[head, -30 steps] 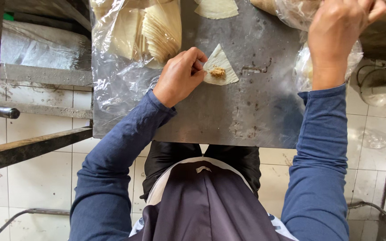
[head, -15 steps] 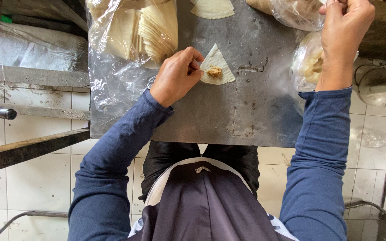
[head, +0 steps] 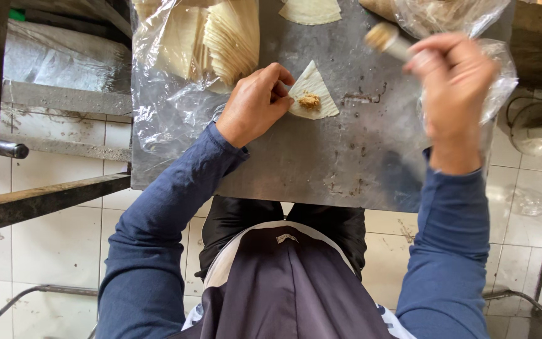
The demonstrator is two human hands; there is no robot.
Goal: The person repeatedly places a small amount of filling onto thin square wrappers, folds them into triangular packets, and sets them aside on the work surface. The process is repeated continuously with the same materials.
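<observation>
Now we pin wrapper (head: 313, 94) on metal table (head: 296, 169) w/ left hand (head: 255, 103), fingertips on its left edge, filling dab at centre. Right hand (head: 450, 88) closed round spoon (head: 387, 39), loaded, blurred. Wrapper looks thin, soft, tears easy; grip by edges.

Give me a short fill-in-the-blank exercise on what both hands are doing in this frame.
1. The left hand pins a wrapper shaped like a ____.
2. The right hand holds a utensil loaded with ____.
3. The stack of wrappers lies inside a clear ____ bag.

Missing words: triangle; filling; plastic
</observation>
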